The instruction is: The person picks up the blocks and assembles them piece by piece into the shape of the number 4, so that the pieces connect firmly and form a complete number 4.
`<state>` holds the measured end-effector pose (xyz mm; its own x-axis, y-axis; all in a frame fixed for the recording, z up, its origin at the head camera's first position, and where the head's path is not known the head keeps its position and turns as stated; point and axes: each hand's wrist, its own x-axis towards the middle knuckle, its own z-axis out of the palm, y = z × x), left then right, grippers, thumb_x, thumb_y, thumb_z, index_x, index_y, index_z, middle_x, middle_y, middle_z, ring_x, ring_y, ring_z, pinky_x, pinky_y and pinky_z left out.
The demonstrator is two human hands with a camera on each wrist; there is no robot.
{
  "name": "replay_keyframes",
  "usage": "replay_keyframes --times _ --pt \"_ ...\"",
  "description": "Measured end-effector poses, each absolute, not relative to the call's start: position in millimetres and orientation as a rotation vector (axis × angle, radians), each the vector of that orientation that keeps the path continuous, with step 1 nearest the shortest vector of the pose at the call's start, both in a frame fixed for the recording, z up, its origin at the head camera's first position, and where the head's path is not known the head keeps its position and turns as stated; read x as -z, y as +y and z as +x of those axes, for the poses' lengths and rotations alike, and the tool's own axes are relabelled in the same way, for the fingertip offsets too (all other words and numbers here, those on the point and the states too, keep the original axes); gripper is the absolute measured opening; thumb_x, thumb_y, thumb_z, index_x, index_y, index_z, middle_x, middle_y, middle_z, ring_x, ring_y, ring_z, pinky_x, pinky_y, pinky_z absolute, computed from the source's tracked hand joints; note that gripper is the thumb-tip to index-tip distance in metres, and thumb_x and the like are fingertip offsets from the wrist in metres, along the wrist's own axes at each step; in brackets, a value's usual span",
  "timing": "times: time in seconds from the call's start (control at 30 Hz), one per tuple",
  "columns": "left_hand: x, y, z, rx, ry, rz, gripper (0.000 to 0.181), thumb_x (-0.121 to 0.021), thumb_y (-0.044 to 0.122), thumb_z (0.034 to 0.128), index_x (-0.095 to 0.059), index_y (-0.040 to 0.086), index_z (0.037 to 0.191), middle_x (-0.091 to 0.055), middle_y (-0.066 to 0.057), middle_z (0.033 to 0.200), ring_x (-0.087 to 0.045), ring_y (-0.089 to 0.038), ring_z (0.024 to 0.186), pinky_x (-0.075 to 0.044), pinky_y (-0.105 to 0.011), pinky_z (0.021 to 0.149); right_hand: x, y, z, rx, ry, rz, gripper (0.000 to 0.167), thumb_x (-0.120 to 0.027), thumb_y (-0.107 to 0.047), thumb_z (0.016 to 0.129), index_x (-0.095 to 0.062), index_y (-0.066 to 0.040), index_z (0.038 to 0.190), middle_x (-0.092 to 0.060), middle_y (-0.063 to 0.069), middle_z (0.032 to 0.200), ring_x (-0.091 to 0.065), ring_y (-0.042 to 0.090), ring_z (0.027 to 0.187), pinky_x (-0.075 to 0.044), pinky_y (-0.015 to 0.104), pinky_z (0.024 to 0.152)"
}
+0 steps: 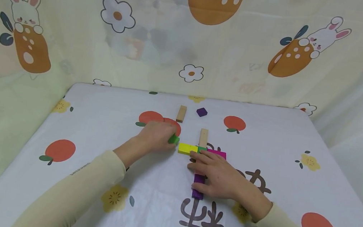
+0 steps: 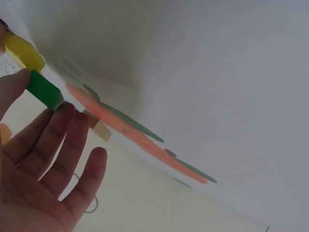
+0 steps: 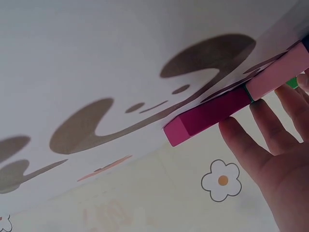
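The left hand (image 1: 157, 137) pinches a green block (image 1: 174, 139) just left of a yellow block (image 1: 187, 149); the left wrist view shows this green block (image 2: 44, 90) between thumb and fingertips of the hand (image 2: 43, 174). The right hand (image 1: 219, 174) rests over a cross-like layout of blocks, fingers spread and partly covering it. Around a green centre block (image 1: 201, 149) lie the yellow block, a magenta block (image 1: 217, 153), a wooden block (image 1: 203, 137) and, below, a pink one and purple ones (image 1: 198, 187). In the right wrist view, fingertips of the hand (image 3: 285, 159) touch the magenta (image 3: 212, 116) and pink (image 3: 277, 72) blocks.
A loose wooden block (image 1: 181, 114) and a dark purple block (image 1: 202, 112) lie towards the back of the table. The printed white cloth (image 1: 97, 117) covers the tabletop, and a patterned curtain (image 1: 154, 53) hangs behind it.
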<state>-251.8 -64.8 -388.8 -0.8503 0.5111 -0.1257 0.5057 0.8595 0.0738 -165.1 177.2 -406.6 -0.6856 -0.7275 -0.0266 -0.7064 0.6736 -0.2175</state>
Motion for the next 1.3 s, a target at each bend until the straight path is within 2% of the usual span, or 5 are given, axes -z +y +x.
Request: replay_keyframes --times 0.13,0.6,0.9,1.3 --pt "390.1 -63.5 -249.0 -0.038 2.89 0.808 0.025 -0.078 0.038 0.0904 -0.067 0.017 0.098 -0.06 0.004 0.076 -0.055 -0.013 0.073 -0.041 -0.025 0.06 406.7 177.2 -165.2 0.293 2.768 -1.187 0.051 -0.073 -0.043 0.092 -0.067 -0.018 0.137 -0.053 0.01 0.156 -0.042 0.037 0.149 -0.035 0.057 0.121" --pt "389.3 -60.0 -243.3 0.022 2.866 0.806 0.029 -0.079 0.039 0.0901 -0.068 0.016 0.104 -0.059 0.004 0.08 -0.054 -0.014 0.076 -0.042 -0.028 0.068 407.1 177.1 -165.0 0.294 2.772 -1.177 0.051 -0.073 -0.043 0.092 -0.068 -0.018 0.136 -0.053 0.01 0.156 -0.042 0.036 0.149 -0.036 0.057 0.12" --pt "391.8 -60.5 -242.0 0.037 2.863 0.819 0.028 -0.079 0.038 0.0904 -0.067 0.016 0.103 -0.057 0.004 0.079 -0.052 -0.012 0.074 -0.039 -0.026 0.059 407.9 178.0 -165.4 0.3 2.779 -1.206 0.049 -0.072 -0.041 0.093 -0.068 -0.017 0.135 -0.054 0.011 0.154 -0.044 0.038 0.147 -0.037 0.059 0.119" --pt "394.2 -58.1 -242.3 0.031 2.861 0.806 0.029 -0.079 0.037 0.0912 -0.069 0.016 0.109 -0.058 0.004 0.08 -0.053 -0.013 0.076 -0.04 -0.026 0.061 407.8 176.1 -165.6 0.286 2.769 -1.159 0.051 -0.073 -0.044 0.092 -0.067 -0.019 0.137 -0.052 0.009 0.156 -0.041 0.036 0.15 -0.035 0.057 0.121"
